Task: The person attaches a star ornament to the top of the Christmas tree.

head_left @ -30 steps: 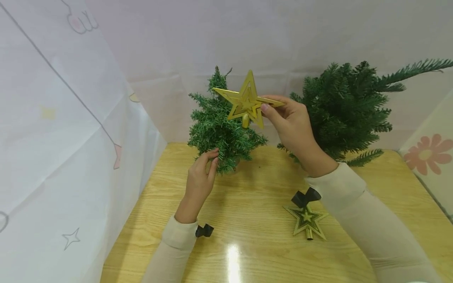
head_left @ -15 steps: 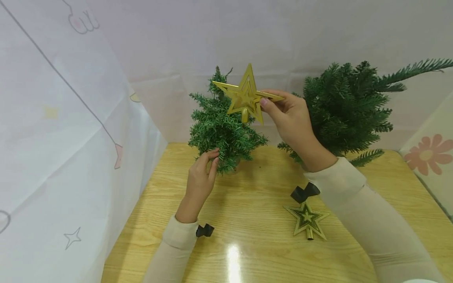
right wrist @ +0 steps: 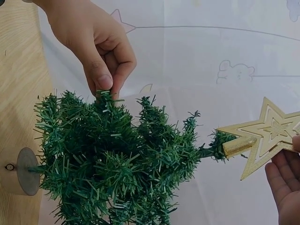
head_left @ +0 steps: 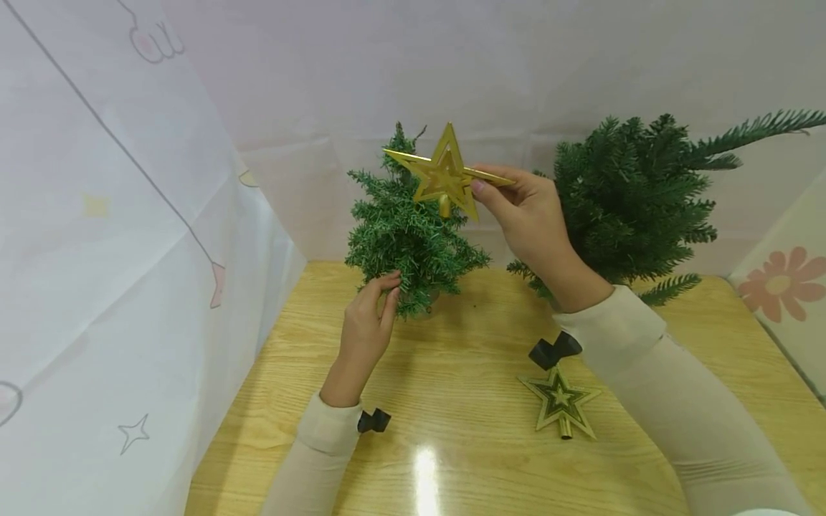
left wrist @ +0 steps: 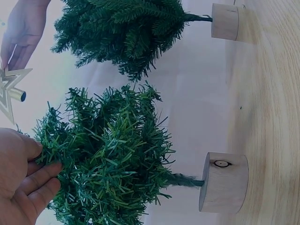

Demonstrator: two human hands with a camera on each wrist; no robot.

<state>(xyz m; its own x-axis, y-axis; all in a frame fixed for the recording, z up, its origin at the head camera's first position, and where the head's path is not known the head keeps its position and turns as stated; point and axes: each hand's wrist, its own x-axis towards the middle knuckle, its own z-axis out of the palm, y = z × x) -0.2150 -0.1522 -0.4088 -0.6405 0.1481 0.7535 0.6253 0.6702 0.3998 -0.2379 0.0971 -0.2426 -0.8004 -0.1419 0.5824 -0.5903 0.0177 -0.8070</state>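
Right hand (head_left: 532, 218): pinches gold star topper (head_left: 447, 166).
Left hand (right wrist: 96, 44): pinches Christmas tree (right wrist: 108, 154) by a sprig (right wrist: 106, 100).
Second star topper (head_left: 560, 398): head view only.

Gold, Two Greens and Cream

The raised star (head_left: 447, 175) is shiny gold, patterned in nested outlines; the lower star (head_left: 560, 398) is gold with darker olive bands. The left tree (head_left: 409, 236) is bright green, its base (left wrist: 226, 190) pale with a dark knot; the right tree (head_left: 635, 208) is deeper green. The sleeves (head_left: 684, 401) are cream. Yellow-brown grain streaks the table (head_left: 464, 373); grey line drawings pattern the whitish cloth (head_left: 97, 287).
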